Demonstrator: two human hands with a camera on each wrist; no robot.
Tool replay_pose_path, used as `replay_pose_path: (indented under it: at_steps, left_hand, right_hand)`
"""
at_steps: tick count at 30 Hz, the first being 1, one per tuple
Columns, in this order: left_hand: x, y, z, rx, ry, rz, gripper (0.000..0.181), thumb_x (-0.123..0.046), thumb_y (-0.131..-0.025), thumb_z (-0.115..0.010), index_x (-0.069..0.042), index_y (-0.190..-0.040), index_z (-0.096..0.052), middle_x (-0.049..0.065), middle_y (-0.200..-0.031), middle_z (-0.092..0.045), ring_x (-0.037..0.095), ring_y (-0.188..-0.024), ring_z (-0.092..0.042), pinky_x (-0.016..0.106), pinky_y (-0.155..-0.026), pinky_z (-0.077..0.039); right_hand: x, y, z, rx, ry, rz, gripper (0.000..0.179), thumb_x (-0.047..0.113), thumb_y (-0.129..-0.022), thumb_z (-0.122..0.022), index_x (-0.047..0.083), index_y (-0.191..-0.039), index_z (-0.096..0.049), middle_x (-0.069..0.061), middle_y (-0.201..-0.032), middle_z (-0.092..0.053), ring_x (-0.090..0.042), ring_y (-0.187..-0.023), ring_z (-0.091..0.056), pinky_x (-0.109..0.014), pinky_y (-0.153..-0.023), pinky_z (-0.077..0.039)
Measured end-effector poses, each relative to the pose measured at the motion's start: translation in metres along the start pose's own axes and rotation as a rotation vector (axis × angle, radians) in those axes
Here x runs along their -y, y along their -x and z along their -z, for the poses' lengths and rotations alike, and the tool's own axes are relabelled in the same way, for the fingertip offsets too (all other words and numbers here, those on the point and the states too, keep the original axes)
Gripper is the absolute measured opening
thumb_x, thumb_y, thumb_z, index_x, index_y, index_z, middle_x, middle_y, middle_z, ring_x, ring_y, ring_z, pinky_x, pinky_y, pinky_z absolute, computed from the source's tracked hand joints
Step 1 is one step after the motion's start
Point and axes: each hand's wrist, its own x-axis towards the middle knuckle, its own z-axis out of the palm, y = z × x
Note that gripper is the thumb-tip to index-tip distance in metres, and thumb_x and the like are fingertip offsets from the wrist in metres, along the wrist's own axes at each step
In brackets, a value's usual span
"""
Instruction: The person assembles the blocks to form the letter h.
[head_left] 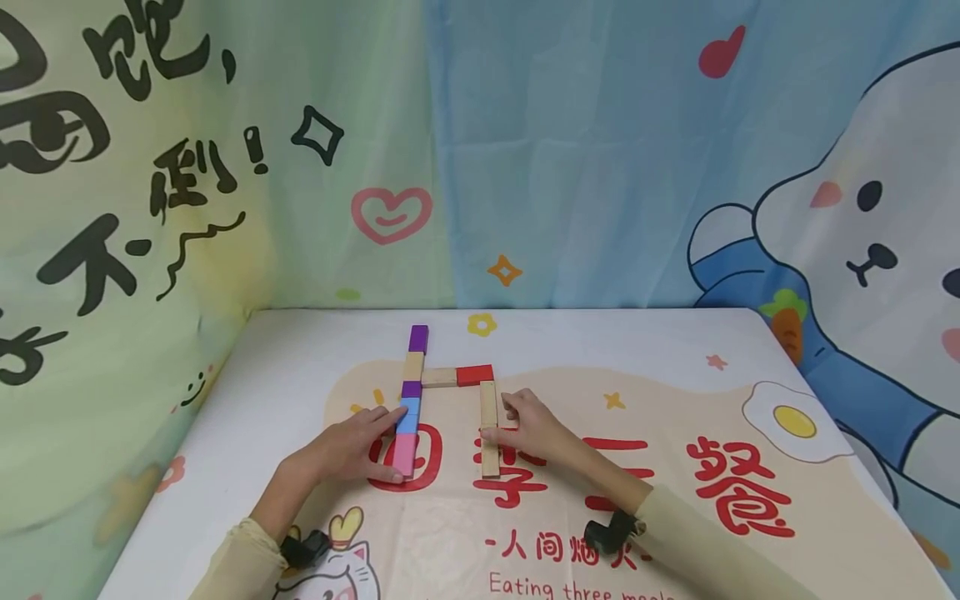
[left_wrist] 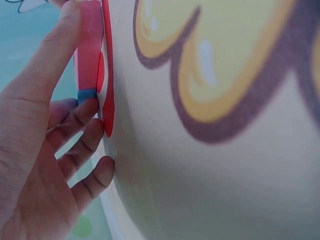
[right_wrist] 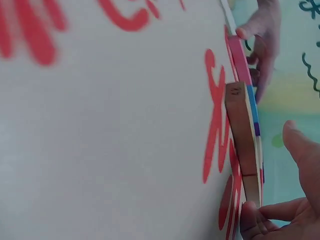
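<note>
My left hand (head_left: 341, 446) lies along the outer side of a column of wooden blocks. Its thumb is at the near end of the pink block (head_left: 403, 456), and its fingertips are beside the blue blocks (head_left: 408, 415). Parallel to that column, two plain wooden blocks (head_left: 489, 408) form a line on the right. Over this line reaches my right hand (head_left: 536, 429), its thumb raised above the wood and a fingertip at the far block's side in the right wrist view. A plain block (head_left: 439, 378) and a red block (head_left: 475, 376) bridge the two columns.
Beyond the blue blocks, the left column continues with a purple block (head_left: 412, 389), a plain block (head_left: 414, 366) and another purple one at the far end. A printed cloth (head_left: 675, 500) with red characters covers the table. Behind it hangs a printed curtain (head_left: 570, 167).
</note>
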Motion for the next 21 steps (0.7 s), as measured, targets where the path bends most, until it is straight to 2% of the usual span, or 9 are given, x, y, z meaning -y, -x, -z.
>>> replay_pose_path:
  at_steps: [3,5,11,15,21]
  left_hand:
    - [0.000,0.001,0.000,-0.003,0.005,0.000,0.103,-0.061,-0.066,-0.079,-0.028,-0.152,-0.033,0.001,-0.135,-0.050,0.019,-0.124,-0.046,0.038,-0.084,-0.057]
    - [0.000,0.000,-0.001,-0.003,0.014,0.004,0.103,-0.061,-0.065,-0.080,-0.027,-0.151,-0.033,0.000,-0.135,-0.051,0.019,-0.125,-0.046,0.038,-0.085,-0.056]
    - [0.001,-0.003,-0.001,0.001,0.037,-0.002,0.103,-0.061,-0.065,-0.080,-0.025,-0.150,-0.034,-0.005,-0.126,-0.054,0.014,-0.119,-0.047,0.035,-0.085,-0.056]
    - [0.002,-0.003,-0.002,-0.004,0.045,-0.007,0.103,-0.060,-0.064,-0.082,-0.024,-0.149,-0.035,-0.007,-0.119,-0.054,0.011,-0.113,-0.047,0.031,-0.082,-0.054]
    - [0.002,-0.003,-0.002,-0.019,0.051,-0.012,0.103,-0.059,-0.064,-0.082,-0.023,-0.149,-0.035,-0.008,-0.119,-0.054,0.011,-0.113,-0.047,0.030,-0.081,-0.054]
  right_hand:
    - [-0.001,-0.005,0.000,-0.003,-0.028,0.005,0.057,0.045,-0.079,-0.076,0.003,-0.114,-0.059,-0.006,-0.098,-0.049,-0.015,-0.089,-0.046,-0.025,-0.067,-0.044]
    - [-0.001,-0.006,0.000,-0.004,-0.045,0.007,0.058,0.044,-0.080,-0.076,0.004,-0.118,-0.059,-0.005,-0.100,-0.050,-0.015,-0.091,-0.047,-0.025,-0.069,-0.045]
    - [0.000,-0.009,-0.001,0.004,-0.089,0.004,0.045,0.040,-0.083,-0.075,0.010,-0.113,-0.061,-0.005,-0.098,-0.050,-0.014,-0.091,-0.047,-0.024,-0.067,-0.044]
    - [0.000,-0.015,-0.002,-0.015,-0.096,-0.031,0.047,0.039,-0.082,-0.075,0.009,-0.116,-0.061,-0.005,-0.098,-0.051,-0.013,-0.089,-0.048,-0.022,-0.064,-0.045]
    - [0.003,-0.031,0.001,-0.049,-0.090,-0.064,0.049,0.039,-0.083,-0.075,0.004,-0.114,-0.059,-0.007,-0.096,-0.050,-0.015,-0.087,-0.048,-0.023,-0.062,-0.043]
